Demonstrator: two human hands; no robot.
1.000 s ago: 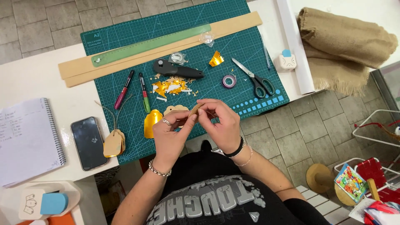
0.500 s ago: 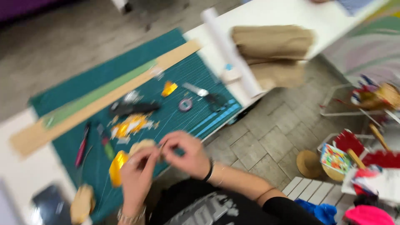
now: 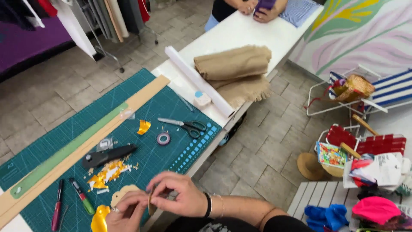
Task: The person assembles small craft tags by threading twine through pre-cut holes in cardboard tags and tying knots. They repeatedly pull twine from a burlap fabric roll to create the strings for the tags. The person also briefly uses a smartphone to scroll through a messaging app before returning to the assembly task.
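Observation:
My left hand [image 3: 125, 213] and my right hand [image 3: 181, 196] meet at the bottom edge of the head view, over the near edge of a green cutting mat [image 3: 171, 107]. Both pinch a small thin tan cut-out piece [image 3: 151, 203] held on edge between the fingertips. A second tan cut-out [image 3: 121, 193] lies on the mat just beside my left hand, and a shiny gold foil piece [image 3: 100, 220] sits left of it. Gold foil scraps [image 3: 108, 172] are scattered a little farther up the mat.
On the mat lie a black utility knife [image 3: 109, 155], scissors [image 3: 183, 125], a small tape roll [image 3: 163, 138], two pens [image 3: 81, 197] and a long wooden strip [image 3: 128, 105]. A white roll [image 3: 199, 82] and burlap [image 3: 234, 64] lie beyond. Another person's hands [image 3: 257, 6] work at the table's far end.
The view has swung to the right and up, so the mat now sits at the left. My hands stay together on the small tan piece.

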